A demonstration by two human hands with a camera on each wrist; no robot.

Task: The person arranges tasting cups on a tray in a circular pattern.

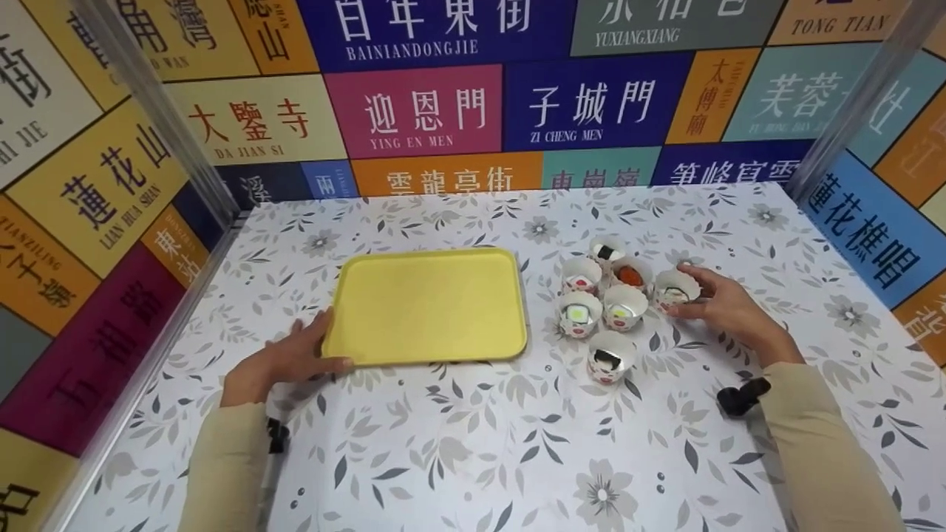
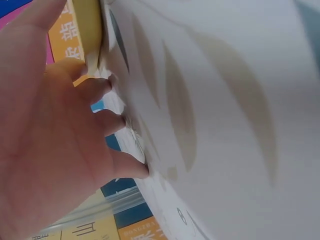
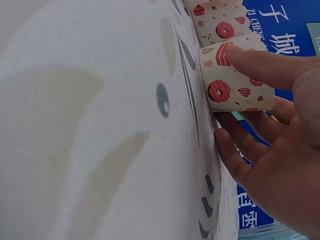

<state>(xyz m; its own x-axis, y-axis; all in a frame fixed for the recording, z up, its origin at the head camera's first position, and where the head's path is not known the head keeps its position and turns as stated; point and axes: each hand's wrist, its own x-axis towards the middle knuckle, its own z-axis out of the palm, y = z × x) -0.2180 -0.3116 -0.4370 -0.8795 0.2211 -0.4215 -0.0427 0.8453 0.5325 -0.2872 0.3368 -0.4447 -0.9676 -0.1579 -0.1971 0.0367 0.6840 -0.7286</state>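
At the left of the head view, my left hand (image 1: 284,355) rests at the lower left corner of a yellow tray (image 1: 429,307). The left wrist view shows its index finger against the tray's side (image 2: 89,35), with the other fingertips down on the tablecloth. My right hand (image 1: 728,307) holds a patterned paper baking cup (image 1: 675,290) between thumb and fingers at the right of the cup group. In the right wrist view that paper cup (image 3: 237,80) stands upright on the table, its thumb side showing red printed pastries. What lies inside it is unclear.
Left of the held cup stand several similar cups, among them one with orange filling (image 1: 630,276), one with a green-yellow piece (image 1: 578,314) and one with something black and white (image 1: 610,360). Leaf-patterned cloth (image 1: 473,443) covers the table; printed panels (image 1: 414,111) rise behind.
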